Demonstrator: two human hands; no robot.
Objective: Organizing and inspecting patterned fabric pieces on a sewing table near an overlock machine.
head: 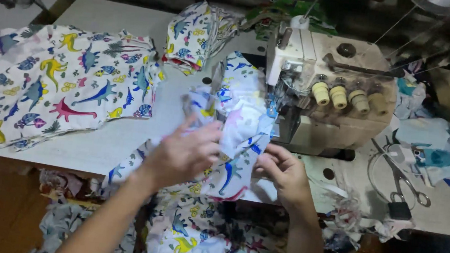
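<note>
**Dinosaur fabric gathered at the sewing machine**

Fabric with a dinosaur print lies bunched on the white worktop, right in front of the sewing machine, its far edge touching the machine's left side. The cloth runs toward the person and spills over the worktop's near edge into a heap of the same print below.

The left hand rests on top of the bunched fabric, its fingers curled down onto the cloth and pinching a fold; motion blur hides how tightly. The right hand sits just beside it, near the machine's base, with its fingers closed on the fabric's right edge.

At the left of the worktop, well apart from the hands, lies a flat stack of cut pieces in the same print. A smaller folded pile sits behind, near the machine. Four thread cones stand in a row on the machine's front. To the right, scissors lie on the worktop beside blue and white scraps.
</note>
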